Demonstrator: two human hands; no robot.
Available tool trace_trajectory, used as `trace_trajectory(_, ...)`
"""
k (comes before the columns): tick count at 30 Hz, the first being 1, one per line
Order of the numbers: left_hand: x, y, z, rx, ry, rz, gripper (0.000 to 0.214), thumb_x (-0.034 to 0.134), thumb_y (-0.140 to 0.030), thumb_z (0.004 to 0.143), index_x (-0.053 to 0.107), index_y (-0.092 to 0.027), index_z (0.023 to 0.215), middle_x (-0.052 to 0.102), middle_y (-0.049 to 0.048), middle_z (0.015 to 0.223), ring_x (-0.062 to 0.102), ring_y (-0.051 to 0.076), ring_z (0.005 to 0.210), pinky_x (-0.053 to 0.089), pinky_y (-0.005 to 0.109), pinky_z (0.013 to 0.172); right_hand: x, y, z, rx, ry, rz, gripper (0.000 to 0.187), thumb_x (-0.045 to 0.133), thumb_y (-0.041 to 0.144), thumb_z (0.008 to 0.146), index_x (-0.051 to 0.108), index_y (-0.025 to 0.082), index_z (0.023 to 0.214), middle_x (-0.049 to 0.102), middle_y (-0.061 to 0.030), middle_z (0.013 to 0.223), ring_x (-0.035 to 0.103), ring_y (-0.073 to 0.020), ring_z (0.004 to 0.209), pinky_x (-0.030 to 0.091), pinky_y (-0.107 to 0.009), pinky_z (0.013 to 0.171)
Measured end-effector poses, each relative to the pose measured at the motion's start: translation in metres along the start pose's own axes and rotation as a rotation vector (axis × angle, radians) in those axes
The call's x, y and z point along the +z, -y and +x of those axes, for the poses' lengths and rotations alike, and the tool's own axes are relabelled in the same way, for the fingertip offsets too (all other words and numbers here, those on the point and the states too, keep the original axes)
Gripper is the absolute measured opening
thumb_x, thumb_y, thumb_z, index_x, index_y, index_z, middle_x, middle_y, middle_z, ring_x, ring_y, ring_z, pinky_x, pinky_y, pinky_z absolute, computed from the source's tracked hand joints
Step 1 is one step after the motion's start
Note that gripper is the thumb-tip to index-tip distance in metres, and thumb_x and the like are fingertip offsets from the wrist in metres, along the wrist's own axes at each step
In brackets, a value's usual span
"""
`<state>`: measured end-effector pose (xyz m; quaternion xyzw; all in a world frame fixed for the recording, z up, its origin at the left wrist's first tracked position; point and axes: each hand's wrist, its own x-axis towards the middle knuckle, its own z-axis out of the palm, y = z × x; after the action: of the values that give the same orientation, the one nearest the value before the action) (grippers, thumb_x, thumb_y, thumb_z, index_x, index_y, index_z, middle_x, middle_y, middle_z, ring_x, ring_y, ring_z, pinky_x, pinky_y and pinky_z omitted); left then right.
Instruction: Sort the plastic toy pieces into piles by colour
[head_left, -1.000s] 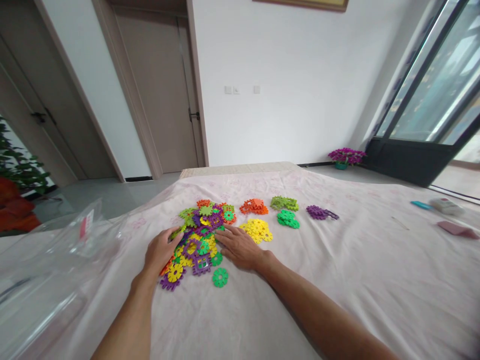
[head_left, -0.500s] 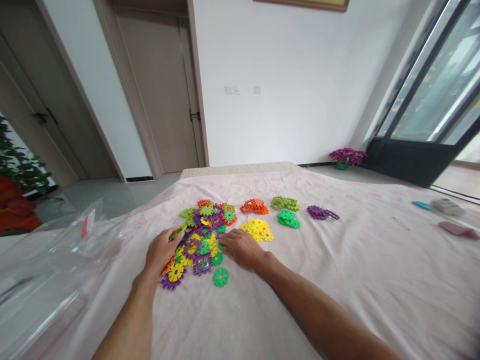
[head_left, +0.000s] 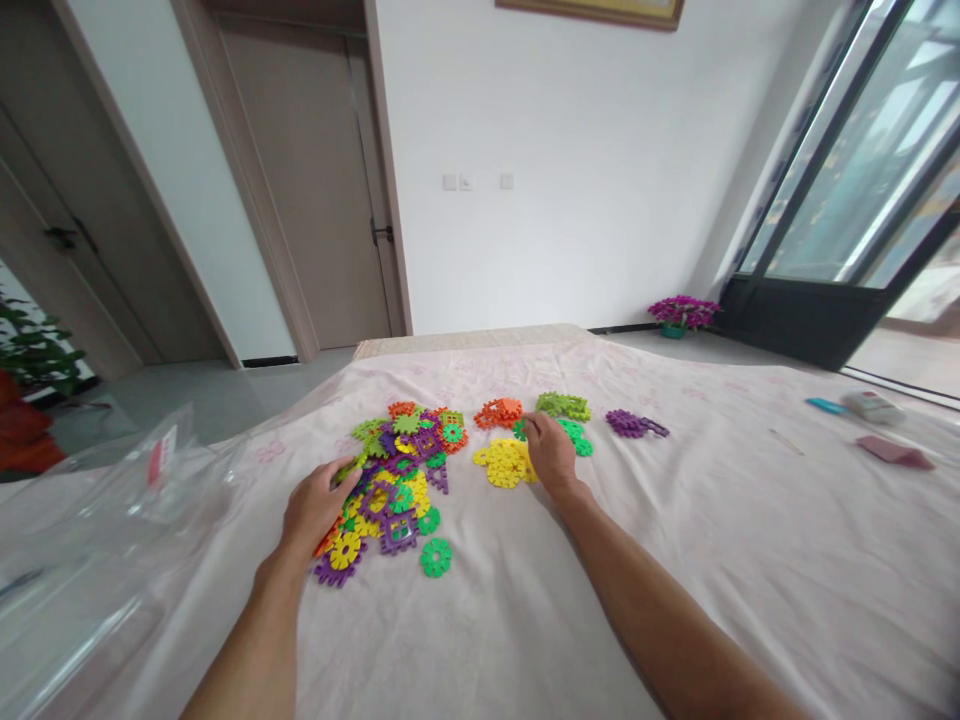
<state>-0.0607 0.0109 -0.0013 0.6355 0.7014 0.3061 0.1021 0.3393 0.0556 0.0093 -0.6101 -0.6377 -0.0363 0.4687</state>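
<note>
1 notched green disc (head_left: pixel 519 430) is pinched in the right hand (head_left: pixel 553 452), near petal-shaped yellow pieces (head_left: pixel 504 466). On wrinkled cloth (head_left: pixel 510 600), a jumbled, toothed plastic pile (head_left: pixel 401 495) is touched by the left hand (head_left: pixel 309 508); whether anything is gripped there cannot be told.

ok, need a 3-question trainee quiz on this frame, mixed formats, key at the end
1. What colour is the piece at the fingertips of the right hand?
A) orange
B) green
C) purple

2. True or false: the left hand is at the left edge of the mixed pile.

3. Fill in: the single-colour pile farthest right is ____.

Key:
1. B, green.
2. True.
3. Purple.
</note>
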Motion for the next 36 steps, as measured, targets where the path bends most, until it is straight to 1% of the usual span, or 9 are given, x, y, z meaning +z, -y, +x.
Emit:
trace_trajectory(7, 0.000, 0.000, -0.001, -0.010, 0.005, 0.013, 0.049, 0.047, -0.056, 0.086, 0.063, -0.027, 0.122, 0.065, 0.0040, 0.126, 0.060, 0.024, 0.114, 0.045, 0.033, 0.095, -0.027, -0.038, 0.013, 0.226, -0.211, -0.108, 0.031, 0.043, 0.032, 0.092, 0.071, 0.022, 0.096, 0.069, -0.0065, 0.096, 0.054, -0.0218, 0.090, 0.037, -0.035, 0.086)
trace_trajectory(11, 0.001, 0.000, -0.001, -0.010, -0.002, 0.022, 0.049, 0.048, -0.056, 0.085, 0.063, -0.027, 0.121, 0.066, 0.0036, 0.125, 0.061, 0.024, 0.113, 0.046, 0.032, 0.094, -0.027, -0.033, 0.012, 0.147, -0.247, -0.088, 0.031, 0.041, 0.031, 0.093, 0.070, 0.020, 0.098, 0.067, -0.0083, 0.097, 0.053, -0.0226, 0.095, 0.036, -0.038, 0.092)
trace_trajectory(14, 0.001, 0.002, 0.000, -0.007, -0.007, 0.012, 0.049, 0.048, -0.057, 0.085, 0.063, -0.027, 0.121, 0.065, 0.0039, 0.126, 0.061, 0.023, 0.112, 0.045, 0.032, 0.095, -0.020, -0.009, 0.007, -0.046, -0.160, -0.018, 0.028, 0.044, 0.030, 0.094, 0.070, 0.021, 0.099, 0.067, -0.0081, 0.097, 0.054, -0.0233, 0.096, 0.038, -0.037, 0.092)
trace_trajectory(17, 0.001, 0.002, 0.000, 0.001, -0.006, 0.005, 0.050, 0.048, -0.057, 0.085, 0.063, -0.026, 0.122, 0.065, 0.0042, 0.126, 0.061, 0.023, 0.112, 0.045, 0.032, 0.095, -0.011, 0.025, -0.006, -0.254, 0.015, 0.068, 0.026, 0.044, 0.027, 0.096, 0.069, 0.022, 0.101, 0.067, -0.0075, 0.097, 0.055, -0.0228, 0.094, 0.041, -0.036, 0.089)
trace_trajectory(23, 0.003, 0.003, 0.000, 0.000, -0.003, 0.009, 0.051, 0.046, -0.058, 0.086, 0.062, -0.026, 0.122, 0.066, 0.0036, 0.125, 0.062, 0.022, 0.110, 0.045, 0.031, 0.095, 0.006, 0.081, -0.039, -0.523, 0.394, 0.094, 0.033, 0.047, 0.023, 0.095, 0.057, 0.023, 0.127, 0.062, -0.0075, 0.123, 0.052, -0.0229, 0.112, 0.041, -0.038, 0.098)
trace_trajectory(27, 0.003, 0.003, 0.000, 0.006, -0.010, 0.013, 0.051, 0.046, -0.057, 0.087, 0.062, -0.025, 0.123, 0.066, 0.0038, 0.125, 0.061, 0.022, 0.112, 0.045, 0.030, 0.095, 0.013, 0.092, -0.051, -0.592, 0.557, 0.000, 0.049, 0.049, 0.029, 0.094, 0.042, 0.022, 0.142, 0.045, -0.0063, 0.146, 0.038, -0.0237, 0.132, 0.032, -0.041, 0.109)
trace_trajectory(30, 0.001, 0.001, 0.000, 0.003, -0.011, 0.029, 0.051, 0.045, -0.057, 0.087, 0.062, -0.025, 0.122, 0.066, 0.0046, 0.125, 0.061, 0.023, 0.112, 0.045, 0.031, 0.094, 0.016, 0.092, -0.053, -0.582, 0.637, -0.063, 0.054, 0.047, 0.035, 0.095, 0.036, 0.023, 0.146, 0.039, -0.0056, 0.151, 0.030, -0.0252, 0.138, 0.027, -0.043, 0.112)
trace_trajectory(32, 0.000, 0.000, -0.001, 0.003, -0.009, 0.031, 0.050, 0.045, -0.057, 0.087, 0.062, -0.025, 0.122, 0.066, 0.0048, 0.124, 0.061, 0.023, 0.111, 0.045, 0.031, 0.094, 0.017, 0.092, -0.052, -0.572, 0.663, -0.078, 0.051, 0.045, 0.037, 0.097, 0.038, 0.022, 0.145, 0.042, -0.0062, 0.148, 0.030, -0.0260, 0.137, 0.027, -0.043, 0.111)
trace_trajectory(36, -0.001, -0.001, -0.001, 0.001, -0.009, 0.026, 0.051, 0.046, -0.057, 0.086, 0.062, -0.025, 0.123, 0.066, 0.0052, 0.125, 0.061, 0.023, 0.112, 0.045, 0.031, 0.094, 0.011, 0.096, -0.049, -0.561, 0.657, -0.068, 0.042, 0.049, 0.038, 0.095, 0.049, 0.022, 0.134, 0.057, -0.0089, 0.129, 0.044, -0.0238, 0.121, 0.033, -0.040, 0.104)
